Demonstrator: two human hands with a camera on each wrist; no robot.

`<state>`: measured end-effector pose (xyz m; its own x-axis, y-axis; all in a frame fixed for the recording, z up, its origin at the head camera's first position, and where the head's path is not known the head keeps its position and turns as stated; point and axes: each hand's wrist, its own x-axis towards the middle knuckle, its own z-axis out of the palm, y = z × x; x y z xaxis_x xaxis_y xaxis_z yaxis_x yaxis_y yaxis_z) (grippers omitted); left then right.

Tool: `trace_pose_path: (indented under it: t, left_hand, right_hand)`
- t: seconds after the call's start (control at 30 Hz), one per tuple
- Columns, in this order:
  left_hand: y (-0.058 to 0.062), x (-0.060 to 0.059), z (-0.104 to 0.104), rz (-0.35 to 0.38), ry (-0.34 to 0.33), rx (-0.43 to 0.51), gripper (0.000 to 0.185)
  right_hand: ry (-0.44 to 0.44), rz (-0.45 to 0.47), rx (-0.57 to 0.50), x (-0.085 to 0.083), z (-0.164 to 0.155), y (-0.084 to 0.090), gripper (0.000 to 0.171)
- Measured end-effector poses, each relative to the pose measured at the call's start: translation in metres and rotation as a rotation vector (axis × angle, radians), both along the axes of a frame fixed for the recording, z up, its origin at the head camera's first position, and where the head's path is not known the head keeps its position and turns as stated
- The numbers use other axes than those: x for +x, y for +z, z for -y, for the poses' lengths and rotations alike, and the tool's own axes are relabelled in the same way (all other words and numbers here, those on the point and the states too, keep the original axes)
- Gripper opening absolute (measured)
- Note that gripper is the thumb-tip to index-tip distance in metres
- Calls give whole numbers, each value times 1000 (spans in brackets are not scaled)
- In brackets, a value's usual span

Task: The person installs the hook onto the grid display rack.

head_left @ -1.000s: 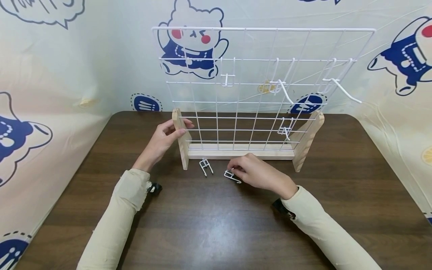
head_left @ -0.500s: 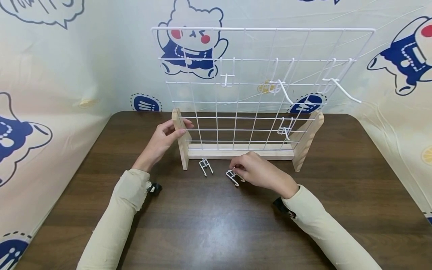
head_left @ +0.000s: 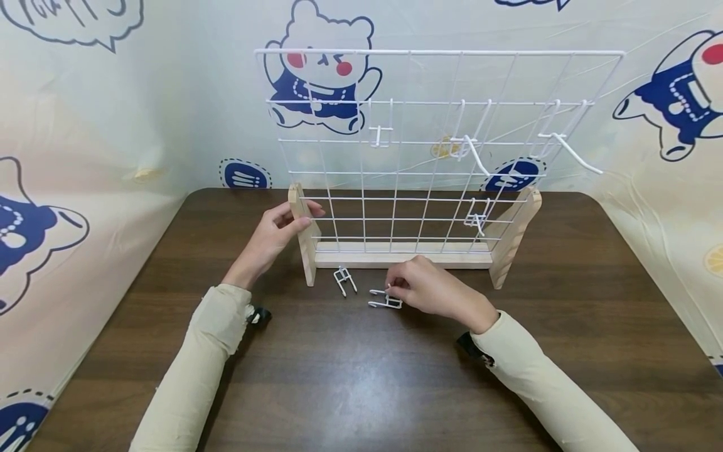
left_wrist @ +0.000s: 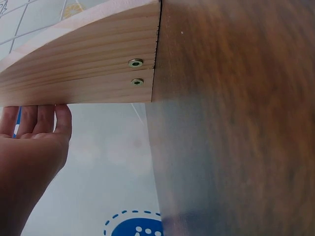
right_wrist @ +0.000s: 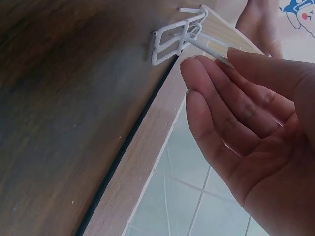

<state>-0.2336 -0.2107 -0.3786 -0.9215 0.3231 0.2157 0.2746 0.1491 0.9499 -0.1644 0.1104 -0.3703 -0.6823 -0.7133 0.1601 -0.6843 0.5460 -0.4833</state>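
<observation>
A white wire grid rack (head_left: 395, 219) stands on wooden side feet. My left hand (head_left: 277, 229) grips its left wooden foot (head_left: 305, 251), thumb in front and fingers round the rear edge. In the left wrist view, the fingers of my left hand (left_wrist: 37, 128) reach behind that wooden panel (left_wrist: 93, 64). My right hand (head_left: 426, 285) pinches a white wire hook (head_left: 386, 305) low over the table, in front of the rack's base. From the right wrist, thumb and fingertips hold the prong of this hook (right_wrist: 170, 42). A second white hook (head_left: 343, 279) lies on the table to its left.
Several white hooks hang on the grid: one at upper left (head_left: 380, 135), one at upper middle (head_left: 473, 150), one at upper right (head_left: 570, 150) and a small one at lower right (head_left: 476, 220). The brown table (head_left: 316, 376) spreads out in front; a printed cloth (head_left: 214, 94) hangs behind.
The hook in my right hand has turned round, its two open ends swinging from lower right to point left. My left hand keeps its grip on the rack's foot.
</observation>
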Motion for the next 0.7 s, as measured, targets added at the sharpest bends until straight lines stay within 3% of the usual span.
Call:
trace_pose_path:
  t: [0.43,0.7]
  left_hand:
    - [1,1,1,12,1,2,34]
    - [0,1,-1,7,-3,6,35]
  right_hand:
    - [46,112,2,-1,0,-1,11]
    - [36,100,-37,0,-3,1,8]
